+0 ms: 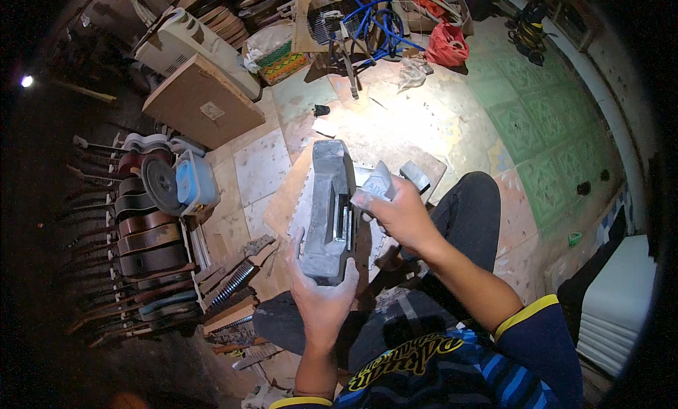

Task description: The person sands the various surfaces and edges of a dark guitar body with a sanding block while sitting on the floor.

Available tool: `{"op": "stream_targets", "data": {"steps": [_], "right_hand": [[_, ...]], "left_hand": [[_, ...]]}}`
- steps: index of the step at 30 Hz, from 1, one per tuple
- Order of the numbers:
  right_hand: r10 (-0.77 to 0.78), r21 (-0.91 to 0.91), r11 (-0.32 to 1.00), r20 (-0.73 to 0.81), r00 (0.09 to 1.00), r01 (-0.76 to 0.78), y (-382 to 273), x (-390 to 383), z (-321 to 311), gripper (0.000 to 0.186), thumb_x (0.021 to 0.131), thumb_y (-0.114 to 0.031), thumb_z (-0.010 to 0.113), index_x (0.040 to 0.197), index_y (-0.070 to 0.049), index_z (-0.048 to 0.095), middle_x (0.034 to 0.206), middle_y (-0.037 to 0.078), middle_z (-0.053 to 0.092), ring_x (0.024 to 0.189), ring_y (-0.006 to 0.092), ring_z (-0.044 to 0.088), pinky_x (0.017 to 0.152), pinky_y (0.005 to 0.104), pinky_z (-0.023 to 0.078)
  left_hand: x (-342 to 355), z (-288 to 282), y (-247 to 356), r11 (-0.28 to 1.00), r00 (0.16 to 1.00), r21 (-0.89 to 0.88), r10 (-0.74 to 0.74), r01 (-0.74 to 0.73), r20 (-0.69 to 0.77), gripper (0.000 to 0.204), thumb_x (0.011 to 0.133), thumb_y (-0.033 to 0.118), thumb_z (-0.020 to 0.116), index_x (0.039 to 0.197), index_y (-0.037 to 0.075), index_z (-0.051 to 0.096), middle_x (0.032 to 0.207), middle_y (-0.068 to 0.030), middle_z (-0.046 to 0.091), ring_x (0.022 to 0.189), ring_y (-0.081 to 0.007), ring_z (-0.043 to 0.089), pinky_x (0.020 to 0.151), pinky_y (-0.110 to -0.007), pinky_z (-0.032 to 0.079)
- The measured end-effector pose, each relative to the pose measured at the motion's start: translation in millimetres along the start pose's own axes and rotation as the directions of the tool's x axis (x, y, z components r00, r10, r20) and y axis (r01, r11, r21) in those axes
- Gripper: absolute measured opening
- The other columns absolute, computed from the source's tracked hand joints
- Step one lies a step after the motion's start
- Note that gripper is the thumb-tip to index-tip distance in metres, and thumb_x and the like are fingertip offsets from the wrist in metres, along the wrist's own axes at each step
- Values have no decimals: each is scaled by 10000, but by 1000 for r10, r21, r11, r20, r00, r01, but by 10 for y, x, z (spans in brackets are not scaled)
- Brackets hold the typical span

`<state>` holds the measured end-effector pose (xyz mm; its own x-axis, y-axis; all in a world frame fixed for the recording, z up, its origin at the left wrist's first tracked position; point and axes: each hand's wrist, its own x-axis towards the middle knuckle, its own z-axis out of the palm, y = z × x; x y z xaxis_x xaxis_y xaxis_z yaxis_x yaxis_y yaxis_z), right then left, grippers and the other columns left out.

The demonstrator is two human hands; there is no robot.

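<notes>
My left hand [321, 289] grips the near end of a long, dust-grey casing [328, 162], fingers on one side and thumb on the other. The casing points away from me, with a recess in its right side where shiny metal strips show. Pinched in my right hand [402, 215] is a folded piece of sandpaper [376, 184] with print on its back. It is just right of the casing; whether the two touch, I cannot tell. Past my right hand lies a small grey block [415, 175]. Under the casing, a pale board [300, 197] rests on the floor.
Several guitar-like instruments [148, 243] line the left, beside a blue tub [194, 181]. A brown board [205, 102] leans at the far left. Coiled blue hose [378, 24] and a red bag [447, 47] lie at the back. Long springs [233, 285] are near my left knee.
</notes>
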<state>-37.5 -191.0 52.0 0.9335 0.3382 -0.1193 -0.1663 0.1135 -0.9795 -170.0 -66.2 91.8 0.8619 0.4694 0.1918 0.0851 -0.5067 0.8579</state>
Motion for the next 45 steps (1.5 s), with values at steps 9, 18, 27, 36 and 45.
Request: {"op": "stream_targets", "data": {"steps": [9, 18, 27, 36, 45], "right_hand": [[-42, -84, 995, 152, 988, 55, -20, 74, 171, 243, 835, -178, 713, 955, 28, 668, 801, 76, 696, 737, 176, 644, 717, 337, 520], [186, -190, 972, 256, 948, -140, -143, -49, 75, 268, 862, -128, 703, 1070, 39, 674, 837, 33, 671, 728, 87, 584, 672, 270, 502], [246, -211, 961, 345, 906, -180, -289, -173, 66, 305, 821, -144, 717, 1058, 44, 676, 863, 76, 698, 783, 125, 622, 739, 302, 514], [336, -247, 937, 434, 836, -249, -315, -159, 47, 287, 807, -149, 707, 993, 68, 681, 847, 84, 704, 758, 132, 622, 733, 321, 521], [342, -681, 731, 412, 844, 37, -688, -216, -242, 369, 746, -281, 767, 870, 32, 616, 806, 262, 636, 727, 357, 638, 681, 426, 507]], "left_hand": [[2, 76, 29, 1000, 1000, -20, -20, 20, -4, 802, 701, 10, 794, 1403, -39, 410, 1258, -190, 572, 1142, -262, 597, 1009, -386, 464], [-70, 81, 1, 1000, 1000, 13, 18, -17, -12, 778, 697, 77, 829, 1371, -19, 452, 1162, -214, 637, 1041, -262, 670, 901, -382, 532], [-107, -7, -17, 996, 997, 46, 74, -74, 9, 776, 691, 61, 827, 1371, -6, 458, 991, -173, 709, 857, -226, 726, 784, -349, 568], [-105, -26, -49, 994, 995, 47, 96, -97, 12, 774, 694, 66, 827, 1376, 5, 465, 942, -186, 716, 818, -216, 734, 755, -338, 571], [-168, -81, 16, 997, 990, -7, 77, -77, 117, 718, 705, 83, 832, 1341, -10, 510, 982, -193, 720, 857, -226, 741, 763, -350, 569]]}}
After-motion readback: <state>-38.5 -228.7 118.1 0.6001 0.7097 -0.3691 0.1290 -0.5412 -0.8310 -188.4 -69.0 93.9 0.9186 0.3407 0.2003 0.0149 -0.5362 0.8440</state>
